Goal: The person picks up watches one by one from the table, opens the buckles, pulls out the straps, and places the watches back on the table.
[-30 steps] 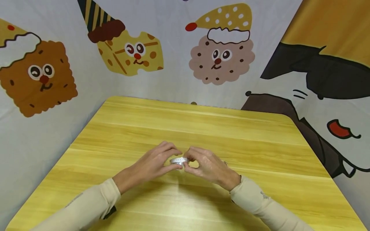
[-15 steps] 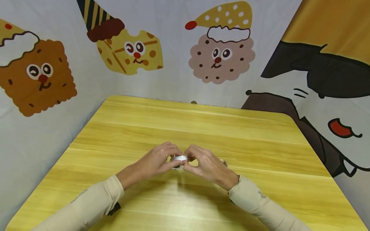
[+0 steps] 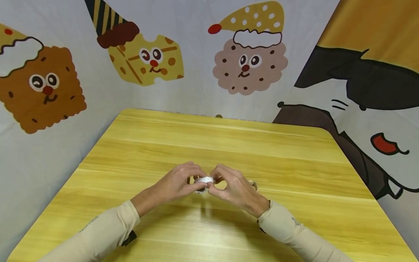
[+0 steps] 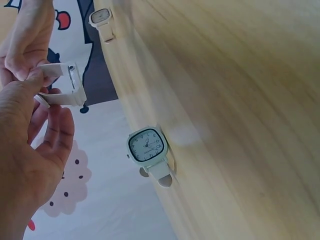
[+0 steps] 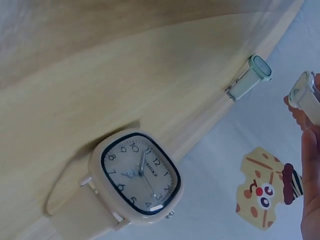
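Note:
In the head view, my left hand (image 3: pixel 178 181) and right hand (image 3: pixel 233 185) meet over the middle of the table, both pinching a white wristwatch (image 3: pixel 206 179). The left wrist view shows the watch's white strap (image 4: pixel 61 100) bent into a loop, with fingers of both hands at its ends. Its case (image 5: pixel 300 89) faces sideways in the right wrist view. A pale green wristwatch (image 4: pixel 148 146) stands on the table near my left hand. Beside my right hand is a beige wristwatch (image 5: pixel 140 172) with a dark-rimmed square dial, partly hidden by that hand in the head view.
The wood-grain table (image 3: pixel 203 145) has rounded far corners. White cloth walls with cartoon prints, including a cheese (image 3: pixel 147 60) and a round biscuit (image 3: pixel 250 67), enclose its back and sides. A black piece (image 3: pixel 129 238) shows under the left sleeve.
My left fingers have come in from slightly apart and now pinch the white wristwatch. My right hand keeps its hold, and more of the beige wristwatch shows behind it.

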A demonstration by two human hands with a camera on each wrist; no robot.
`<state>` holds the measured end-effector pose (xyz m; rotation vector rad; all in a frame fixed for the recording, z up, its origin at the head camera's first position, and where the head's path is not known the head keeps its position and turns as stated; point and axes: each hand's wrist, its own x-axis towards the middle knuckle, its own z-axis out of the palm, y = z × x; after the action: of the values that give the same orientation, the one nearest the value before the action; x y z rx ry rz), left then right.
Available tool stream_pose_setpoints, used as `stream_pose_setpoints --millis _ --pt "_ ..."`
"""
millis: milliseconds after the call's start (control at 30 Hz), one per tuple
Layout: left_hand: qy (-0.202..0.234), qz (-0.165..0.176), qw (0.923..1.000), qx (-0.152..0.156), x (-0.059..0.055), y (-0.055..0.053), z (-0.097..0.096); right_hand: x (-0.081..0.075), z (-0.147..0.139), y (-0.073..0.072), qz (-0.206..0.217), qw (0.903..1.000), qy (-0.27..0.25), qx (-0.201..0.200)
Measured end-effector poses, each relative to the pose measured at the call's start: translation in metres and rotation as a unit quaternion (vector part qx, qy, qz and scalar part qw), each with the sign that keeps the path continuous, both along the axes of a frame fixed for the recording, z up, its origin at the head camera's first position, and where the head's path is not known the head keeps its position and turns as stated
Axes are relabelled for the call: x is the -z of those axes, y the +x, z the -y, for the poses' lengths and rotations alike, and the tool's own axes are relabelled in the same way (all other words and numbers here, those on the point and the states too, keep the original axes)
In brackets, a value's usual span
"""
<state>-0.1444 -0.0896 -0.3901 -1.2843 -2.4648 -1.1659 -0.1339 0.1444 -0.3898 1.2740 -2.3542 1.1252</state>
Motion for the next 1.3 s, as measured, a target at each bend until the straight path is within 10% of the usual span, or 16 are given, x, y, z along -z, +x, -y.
stream_pose_setpoints --millis 833,1300 --pt "0.039 -0.034 0.9986 0.002 0.0015 -0.0016 0.0066 0.0061 0.0019 0.0012 0.022 0.9977 -0.052 -0.037" --pt "-0.024 -0.100 0.9942 -0.030 0.0059 -0.0047 0.0016 -0.0034 0.0015 -0.0054 -0.023 0.9990 0.038 -0.005"
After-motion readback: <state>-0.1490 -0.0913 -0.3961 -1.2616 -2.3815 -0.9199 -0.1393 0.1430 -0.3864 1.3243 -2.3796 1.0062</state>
